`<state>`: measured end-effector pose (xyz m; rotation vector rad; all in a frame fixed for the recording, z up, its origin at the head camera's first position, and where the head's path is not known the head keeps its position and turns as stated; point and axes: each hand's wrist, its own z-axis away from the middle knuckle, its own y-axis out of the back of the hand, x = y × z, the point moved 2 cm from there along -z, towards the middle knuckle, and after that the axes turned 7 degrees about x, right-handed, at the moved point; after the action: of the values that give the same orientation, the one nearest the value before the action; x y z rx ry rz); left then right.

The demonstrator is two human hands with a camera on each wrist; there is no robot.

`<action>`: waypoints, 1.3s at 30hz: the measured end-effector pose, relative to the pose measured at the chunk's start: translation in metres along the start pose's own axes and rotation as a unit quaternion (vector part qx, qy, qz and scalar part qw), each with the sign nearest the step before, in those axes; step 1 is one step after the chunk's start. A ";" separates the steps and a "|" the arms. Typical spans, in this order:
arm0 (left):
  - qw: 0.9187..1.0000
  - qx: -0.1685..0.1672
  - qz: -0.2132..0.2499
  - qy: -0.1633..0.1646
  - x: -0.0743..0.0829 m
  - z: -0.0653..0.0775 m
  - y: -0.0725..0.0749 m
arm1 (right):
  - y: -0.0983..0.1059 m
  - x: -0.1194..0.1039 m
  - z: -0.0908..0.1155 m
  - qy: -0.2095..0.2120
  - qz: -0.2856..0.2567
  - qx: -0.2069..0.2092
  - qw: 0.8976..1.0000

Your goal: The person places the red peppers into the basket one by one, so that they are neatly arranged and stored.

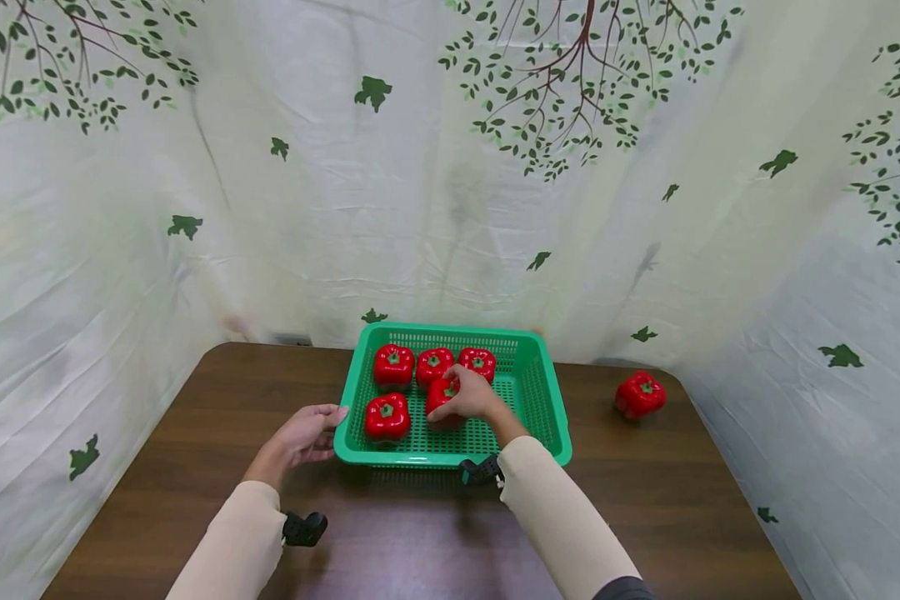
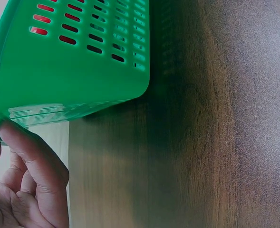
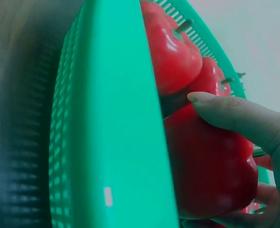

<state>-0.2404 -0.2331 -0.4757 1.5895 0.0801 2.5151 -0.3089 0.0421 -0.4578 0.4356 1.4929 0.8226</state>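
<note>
A green plastic basket (image 1: pixel 532 392) stands on the table with several red bell peppers inside. My left hand (image 1: pixel 311 433) pinches the basket's left rim between thumb and fingers; the left wrist view shows the fingertips at the rim's corner. Inside the basket, my right hand (image 1: pixel 468 396) holds a bell pepper (image 3: pixel 216 161) in the front row, thumb on one side and fingers round the other. To its left sits another bell pepper (image 1: pixel 387 418). Behind them a row of peppers, among them a back-left pepper (image 1: pixel 393 367), lines the far side.
A lone bell pepper (image 1: pixel 640 395) lies on the brown wooden table (image 1: pixel 645 500), right of the basket. A pale curtain (image 1: pixel 420 208) printed with leaves and branches hangs behind the table and along both sides.
</note>
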 end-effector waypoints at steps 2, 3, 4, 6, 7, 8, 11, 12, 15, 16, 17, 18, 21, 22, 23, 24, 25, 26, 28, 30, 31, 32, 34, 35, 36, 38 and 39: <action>1.000 0.001 0.000 0.000 0.000 0.000 0.000 | -0.002 -0.002 0.000 0.000 0.001 0.000 1.000; 1.000 0.001 0.000 -0.001 0.000 0.000 0.000 | -0.003 -0.002 0.000 0.000 0.001 -0.001 1.000; 1.000 -0.001 -0.001 -0.002 0.000 0.001 0.000 | -0.005 -0.003 0.000 -0.003 0.001 0.000 1.000; 1.000 -0.001 -0.002 -0.004 0.000 0.001 0.000 | -0.007 -0.003 0.001 -0.010 0.000 0.001 1.000; 1.000 -0.002 -0.002 -0.004 0.000 0.001 0.001 | -0.008 -0.003 0.002 -0.012 0.000 0.002 1.000; 1.000 -0.002 -0.003 -0.005 0.000 0.001 0.001 | -0.009 -0.003 0.002 -0.016 0.000 0.004 1.000; 1.000 -0.006 -0.008 -0.008 0.001 0.001 0.001 | -0.011 -0.003 0.003 -0.022 0.003 0.010 1.000; 1.000 -0.006 -0.010 -0.009 0.001 0.001 0.001 | -0.012 -0.003 0.004 -0.022 0.004 0.013 1.000; 1.000 -0.009 -0.012 -0.012 0.002 0.001 0.000 | -0.015 -0.002 0.004 -0.022 0.006 0.019 1.000; 1.000 -0.010 -0.011 -0.014 0.002 0.001 0.001 | -0.016 -0.002 0.004 -0.022 0.006 0.021 1.000; 1.000 -0.011 -0.009 -0.014 0.002 0.001 0.000 | -0.017 -0.001 0.004 -0.021 0.007 0.022 1.000; 1.000 -0.011 -0.009 -0.015 0.001 0.000 0.001 | -0.018 -0.001 0.004 -0.021 0.008 0.022 1.000; 1.000 -0.010 -0.002 -0.014 -0.001 0.000 0.000 | -0.019 -0.001 0.004 -0.018 0.011 0.020 1.000; 1.000 -0.010 0.001 -0.013 -0.002 -0.001 0.000 | -0.020 0.000 0.004 -0.016 0.012 0.019 1.000; 1.000 -0.010 0.002 -0.013 -0.002 -0.001 0.000 | -0.020 0.000 0.004 -0.014 0.012 0.020 1.000; 1.000 -0.008 0.004 -0.012 -0.002 -0.001 0.000 | -0.020 0.000 0.004 -0.014 0.012 0.020 1.000; 1.000 -0.009 0.005 -0.012 -0.003 -0.001 -0.001 | -0.021 0.000 0.004 -0.014 0.012 0.021 1.000; 1.000 -0.007 0.006 -0.012 -0.003 -0.001 -0.001 | -0.021 0.001 0.004 -0.015 0.012 0.022 1.000; 1.000 -0.004 0.005 -0.011 -0.002 -0.001 -0.001 | -0.022 0.001 0.005 -0.017 0.013 0.022 1.000; 1.000 0.001 0.003 -0.009 -0.002 -0.001 -0.001 | -0.023 0.002 0.005 -0.018 0.012 0.021 1.000; 1.000 0.001 0.001 -0.009 -0.002 0.000 -0.001 | -0.023 0.002 0.005 -0.018 0.013 0.021 1.000; 1.000 0.003 0.001 -0.009 -0.002 0.000 -0.001 | -0.023 0.002 0.005 -0.017 0.013 0.021 1.000; 1.000 0.001 0.000 -0.011 -0.002 0.000 -0.001 | -0.024 0.003 0.005 -0.015 0.012 0.020 1.000; 1.000 0.000 0.000 -0.012 -0.003 0.000 0.000 | -0.024 0.003 0.005 -0.013 0.010 0.020 1.000; 1.000 -0.002 0.000 -0.013 -0.003 0.001 0.000 | -0.024 0.003 0.005 -0.013 0.008 0.019 1.000; 1.000 -0.001 0.002 -0.012 -0.003 0.001 0.000 | -0.023 0.003 0.006 -0.010 0.004 0.018 1.000; 1.000 0.002 0.004 -0.010 -0.003 0.000 0.000 | -0.023 0.003 0.007 -0.009 0.002 0.018 1.000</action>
<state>-0.2389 -0.2335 -0.4782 1.6200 0.0778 2.5057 -0.2977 0.0302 -0.4759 0.4718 1.4913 0.7948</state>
